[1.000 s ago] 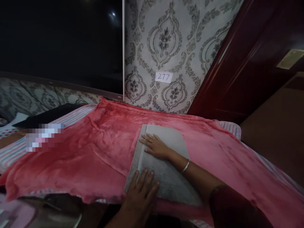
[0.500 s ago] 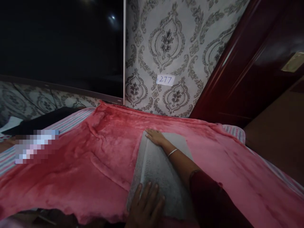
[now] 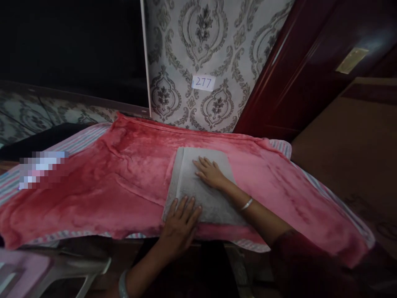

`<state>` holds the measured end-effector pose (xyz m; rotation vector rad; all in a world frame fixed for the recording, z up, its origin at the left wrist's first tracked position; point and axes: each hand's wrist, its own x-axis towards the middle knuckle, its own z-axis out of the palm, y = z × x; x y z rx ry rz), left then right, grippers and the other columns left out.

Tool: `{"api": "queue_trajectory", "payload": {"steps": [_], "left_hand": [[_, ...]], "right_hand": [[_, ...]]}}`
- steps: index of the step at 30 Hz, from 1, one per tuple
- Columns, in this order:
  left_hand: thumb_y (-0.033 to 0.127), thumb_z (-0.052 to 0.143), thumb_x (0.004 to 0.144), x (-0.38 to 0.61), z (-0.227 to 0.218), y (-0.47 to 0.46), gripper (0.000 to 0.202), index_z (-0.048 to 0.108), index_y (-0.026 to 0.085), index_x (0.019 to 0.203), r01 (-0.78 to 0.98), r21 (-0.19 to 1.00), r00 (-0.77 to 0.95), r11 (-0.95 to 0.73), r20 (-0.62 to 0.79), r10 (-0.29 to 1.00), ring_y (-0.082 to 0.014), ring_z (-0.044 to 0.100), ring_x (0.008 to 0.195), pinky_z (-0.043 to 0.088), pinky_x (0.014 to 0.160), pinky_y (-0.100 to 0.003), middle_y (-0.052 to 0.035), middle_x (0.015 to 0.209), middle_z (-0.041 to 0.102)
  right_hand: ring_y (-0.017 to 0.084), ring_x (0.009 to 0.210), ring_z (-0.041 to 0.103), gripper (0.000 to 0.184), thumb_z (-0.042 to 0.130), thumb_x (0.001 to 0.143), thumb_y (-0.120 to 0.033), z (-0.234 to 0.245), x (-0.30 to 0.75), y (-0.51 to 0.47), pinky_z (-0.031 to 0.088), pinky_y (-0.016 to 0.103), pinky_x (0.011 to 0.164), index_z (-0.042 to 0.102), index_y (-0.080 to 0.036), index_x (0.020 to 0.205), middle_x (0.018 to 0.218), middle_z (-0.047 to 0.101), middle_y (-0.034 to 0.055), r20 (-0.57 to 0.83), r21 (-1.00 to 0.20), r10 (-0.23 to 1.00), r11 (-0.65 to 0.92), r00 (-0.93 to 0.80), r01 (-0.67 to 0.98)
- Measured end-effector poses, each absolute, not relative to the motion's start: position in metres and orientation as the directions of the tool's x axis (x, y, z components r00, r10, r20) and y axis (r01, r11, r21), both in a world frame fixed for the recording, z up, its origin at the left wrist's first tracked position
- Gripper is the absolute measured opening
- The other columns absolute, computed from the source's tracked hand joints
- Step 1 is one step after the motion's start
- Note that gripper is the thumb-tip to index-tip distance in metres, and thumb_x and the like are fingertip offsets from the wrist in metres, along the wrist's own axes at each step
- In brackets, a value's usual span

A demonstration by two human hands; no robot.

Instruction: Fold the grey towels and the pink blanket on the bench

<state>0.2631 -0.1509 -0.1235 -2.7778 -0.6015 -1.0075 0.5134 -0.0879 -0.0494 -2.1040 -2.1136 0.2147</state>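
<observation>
A flat, grey rectangular cloth [image 3: 206, 207] with a straight crease or seam along its left side lies on the pink plush blanket [image 3: 139, 215]. My left hand [image 3: 182, 221] rests palm down on the cloth's near left corner, fingers spread. On the upper middle of the same cloth lies my right hand [image 3: 211, 171], also flat with its fingers apart. Neither hand grips anything. Whether the grey piece is a single layer or folded, I cannot tell.
Striped fabric [image 3: 89, 138] shows from under the blanket at its edges. A big dark screen [image 3: 71, 49] hangs at the left, and a dark red door [image 3: 297, 70] stands at the right. A pale plastic stool or chair [image 3: 62, 269] is at the lower left.
My right hand has slid from the cloth's far left corner toward its middle, nearer to me. My left hand stays at the near corner. The view has tilted down, showing more of the front edge.
</observation>
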Motion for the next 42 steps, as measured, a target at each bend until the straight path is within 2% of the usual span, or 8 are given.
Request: {"api": "queue_trajectory", "payload": {"steps": [4,10,14,19,27,32,38,42], "left_hand": [[0.028,0.055,0.093,0.26,-0.113,-0.15,0.052,0.051,0.023,0.144,0.391,0.009,0.755,-0.921,0.569,0.326,-0.0297,0.037,0.145,0.026,0.12,-0.052,-0.0092,0.153,0.049],[0.022,0.053,0.094,0.241,-0.095,-0.147,0.049,0.052,0.024,0.143,0.323,0.067,0.828,-0.944,0.463,0.316,-0.0278,0.036,0.146,0.031,0.119,-0.054,-0.0082,0.155,0.046],[0.032,0.045,0.099,0.219,-0.1,-0.125,0.042,0.057,0.022,0.138,0.417,0.243,0.711,-0.876,0.514,0.481,-0.0282,0.041,0.143,0.04,0.114,-0.053,-0.0122,0.154,0.046],[0.025,0.034,0.098,0.201,-0.106,-0.077,0.043,0.063,0.019,0.13,0.38,0.466,0.657,-0.799,0.472,0.588,-0.0213,0.063,0.118,0.052,0.103,-0.042,-0.0104,0.128,0.068],[0.021,0.042,0.096,0.213,-0.084,-0.044,0.05,0.051,0.025,0.145,0.38,0.251,0.834,-0.89,0.324,0.447,-0.0253,0.052,0.131,0.043,0.11,-0.042,-0.0109,0.148,0.053],[0.02,0.045,0.096,0.223,-0.073,-0.024,0.05,0.052,0.035,0.144,0.265,0.055,0.928,-0.963,0.257,0.27,-0.0308,0.042,0.141,0.036,0.113,-0.052,-0.0076,0.163,0.032],[0.024,0.053,0.093,0.229,-0.067,-0.012,0.054,0.049,0.03,0.146,0.017,-0.041,0.956,-0.999,0.292,0.004,-0.031,0.042,0.141,0.035,0.115,-0.05,-0.0115,0.154,0.046],[0.026,0.054,0.092,0.231,-0.067,-0.01,0.053,0.051,0.032,0.145,-0.036,-0.013,0.95,-0.999,0.31,-0.038,-0.0323,0.045,0.14,0.038,0.114,-0.052,-0.0112,0.154,0.047]], "right_hand": [[0.033,0.154,0.01,0.06,0.032,0.102,-0.059,-0.073,0.536,-0.168,0.015,0.064,0.118,0.032,-0.036,0.157,0.167,0.017,0.0034,-0.011,-0.253,0.999,-0.038,0.036,0.967],[0.026,0.152,0.021,0.062,0.03,0.101,-0.061,-0.118,0.563,-0.243,0.021,0.054,0.123,0.042,-0.03,0.153,0.164,0.027,0.0058,0.228,-0.489,0.957,-0.047,0.18,0.871],[0.025,0.148,0.033,0.066,0.032,0.099,-0.064,-0.138,0.557,-0.265,0.025,0.053,0.123,0.044,-0.026,0.152,0.159,0.038,0.0082,0.335,-0.643,0.869,-0.071,0.364,0.762],[0.025,0.135,0.051,0.055,0.039,0.099,-0.053,-0.149,0.56,-0.278,0.035,0.052,0.118,0.059,-0.024,0.141,0.142,0.059,0.0087,0.435,-0.74,0.769,0.01,0.468,0.673],[0.025,0.141,0.045,0.066,0.043,0.085,-0.012,-0.153,0.579,-0.281,0.033,0.052,0.119,0.051,-0.028,0.148,0.152,0.048,0.0067,0.503,-0.51,0.816,0.013,0.285,0.86],[0.027,0.147,0.034,0.065,0.044,0.086,-0.011,-0.145,0.58,-0.28,0.032,0.053,0.118,0.051,-0.03,0.148,0.162,0.033,0.0061,0.459,-0.462,0.865,0.039,0.201,0.886],[0.025,0.149,0.03,0.072,0.043,0.086,-0.009,-0.142,0.584,-0.277,0.03,0.053,0.12,0.039,-0.03,0.154,0.164,0.027,0.0077,0.439,-0.486,0.881,0.067,0.177,0.871],[0.025,0.146,0.037,0.063,0.045,0.086,-0.013,-0.139,0.581,-0.276,0.033,0.053,0.118,0.052,-0.029,0.146,0.161,0.034,0.0089,0.441,-0.507,0.878,0.073,0.185,0.859]]}}
